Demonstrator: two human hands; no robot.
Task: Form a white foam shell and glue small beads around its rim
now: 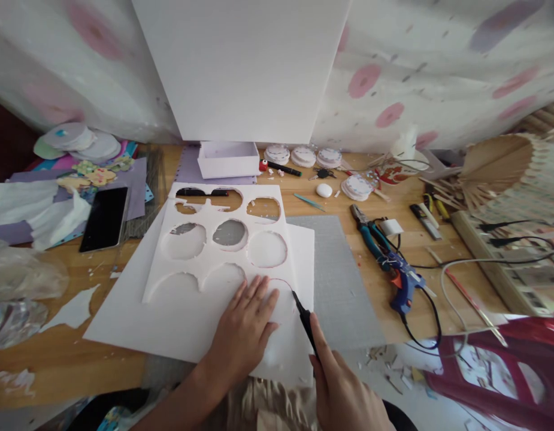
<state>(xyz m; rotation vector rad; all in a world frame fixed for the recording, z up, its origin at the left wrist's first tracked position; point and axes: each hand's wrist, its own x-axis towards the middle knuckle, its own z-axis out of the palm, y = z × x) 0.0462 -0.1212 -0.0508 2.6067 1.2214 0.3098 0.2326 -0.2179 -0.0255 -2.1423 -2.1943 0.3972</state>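
My left hand lies flat on a white foam board, fingers spread just below a curved line on it. In my right hand is a black craft knife, its tip touching the board at the right end of that curve. Several round holes are cut through the board, with open arcs along its near edge. Beneath it lies a larger white sheet over a grey cutting mat. A black pen shows through the far holes.
A phone lies at left beside purple paper. A white box and small round decorated pieces line the back, below a large white panel. Pliers, a blue glue gun and its cord occupy the right.
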